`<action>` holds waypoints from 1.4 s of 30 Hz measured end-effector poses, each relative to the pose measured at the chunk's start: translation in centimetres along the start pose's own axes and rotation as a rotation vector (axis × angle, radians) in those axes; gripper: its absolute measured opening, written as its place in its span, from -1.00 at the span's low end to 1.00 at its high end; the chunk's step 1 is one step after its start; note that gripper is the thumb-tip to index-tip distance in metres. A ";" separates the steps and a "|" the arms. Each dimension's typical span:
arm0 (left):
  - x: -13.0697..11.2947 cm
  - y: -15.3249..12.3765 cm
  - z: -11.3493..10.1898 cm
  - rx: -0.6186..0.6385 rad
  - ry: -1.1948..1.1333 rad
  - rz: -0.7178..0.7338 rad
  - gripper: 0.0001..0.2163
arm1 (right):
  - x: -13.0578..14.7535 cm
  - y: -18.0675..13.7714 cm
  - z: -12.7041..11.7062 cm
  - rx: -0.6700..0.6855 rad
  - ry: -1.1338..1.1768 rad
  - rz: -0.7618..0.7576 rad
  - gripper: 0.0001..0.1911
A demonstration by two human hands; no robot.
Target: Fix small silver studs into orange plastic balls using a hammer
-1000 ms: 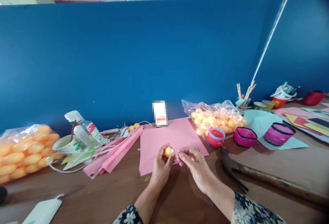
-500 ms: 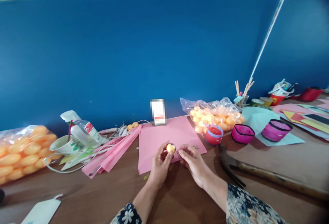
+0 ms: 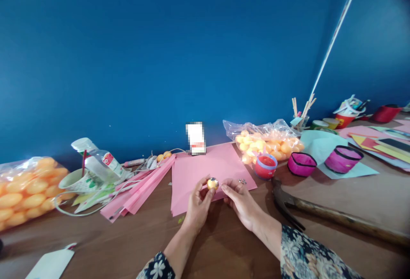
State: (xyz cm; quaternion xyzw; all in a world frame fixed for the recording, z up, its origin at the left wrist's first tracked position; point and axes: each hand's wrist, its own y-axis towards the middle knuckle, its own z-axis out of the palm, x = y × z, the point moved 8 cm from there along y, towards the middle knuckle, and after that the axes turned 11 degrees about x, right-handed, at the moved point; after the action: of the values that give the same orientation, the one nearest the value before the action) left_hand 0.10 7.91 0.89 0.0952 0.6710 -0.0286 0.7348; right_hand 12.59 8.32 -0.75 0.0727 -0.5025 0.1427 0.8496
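Note:
My left hand (image 3: 199, 204) is closed around a small orange ball (image 3: 212, 183), which looks like a ping-pong ball with dark marks or bits on its top right side. Just to the right of the ball, my right hand (image 3: 240, 202) has thumb and forefinger pinched together; anything between them is too small to make out. Both hands are over the near edge of a stack of pink paper sheets (image 3: 198, 168). A little pile of tiny shiny pieces (image 3: 242, 181) lies on the paper beyond my right hand.
A claw hammer (image 3: 339, 215) lies at right. Behind it stand a red tub (image 3: 265, 167), magenta fabric holders (image 3: 301, 164) and a bag of orange balls (image 3: 269, 144). To the left are pink strips (image 3: 144, 189), a bottle (image 3: 110, 163), a paper cup (image 3: 77, 183) and another ball bag (image 3: 32, 191).
The whole view has shifted slightly. My left hand still holds the ball, with its dark marks a little differently turned; my right hand stays pinched beside it.

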 end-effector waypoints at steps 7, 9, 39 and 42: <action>0.0 0.1 0.1 -0.002 0.008 0.019 -0.59 | 0.1 0.0 0.3 0.042 -0.046 0.001 -0.81; 0.1 0.1 0.1 0.004 -0.002 0.018 -0.59 | 0.2 -0.1 0.4 0.052 -0.038 -0.005 -0.81; 1.0 0.0 0.0 0.004 -0.059 0.034 -0.66 | 0.1 -0.1 0.6 0.075 -0.023 0.044 -0.80; 0.8 0.0 0.0 -0.002 -0.052 0.040 -0.68 | 0.1 -0.1 0.6 0.082 -0.016 0.045 -0.80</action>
State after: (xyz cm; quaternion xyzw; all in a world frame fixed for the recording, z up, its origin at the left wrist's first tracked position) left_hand 0.16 7.94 0.07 0.1071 0.6496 -0.0161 0.7525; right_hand 12.13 8.08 -0.40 0.0974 -0.5046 0.1819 0.8383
